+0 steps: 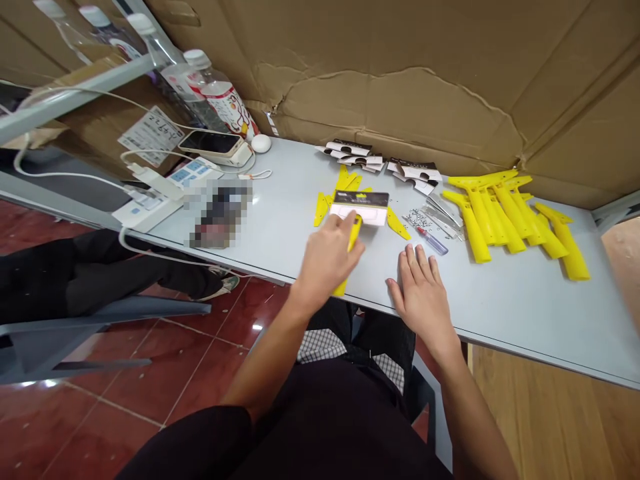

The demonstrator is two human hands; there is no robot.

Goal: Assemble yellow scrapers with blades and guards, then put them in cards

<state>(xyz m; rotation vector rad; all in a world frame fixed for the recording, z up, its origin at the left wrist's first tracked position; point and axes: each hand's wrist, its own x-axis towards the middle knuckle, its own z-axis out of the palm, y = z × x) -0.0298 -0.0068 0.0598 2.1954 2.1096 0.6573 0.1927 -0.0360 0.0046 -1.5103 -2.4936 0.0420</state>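
My left hand [327, 261] is closed round a yellow handle [355, 233] with a black and white card [361, 207] at its far end. Flat against the table near its front edge lies my right hand [421, 287], fingers spread and holding nothing. Just beyond it are a small clear tube with a red tip [433, 241], a scatter of tiny metal parts [418, 219] and thin metal strips [442, 219]. Flat yellow pieces [399, 224] lie around the card. Several yellow handles [505, 213] are piled to the right.
Folded cards [353, 155] lie along the back of the white table [280, 200], before a cardboard wall [400, 100]. At the left are a power strip [150, 207], a phone [211, 141], cables and bottles [220, 93]. A person's leg [145, 270] shows below the table.
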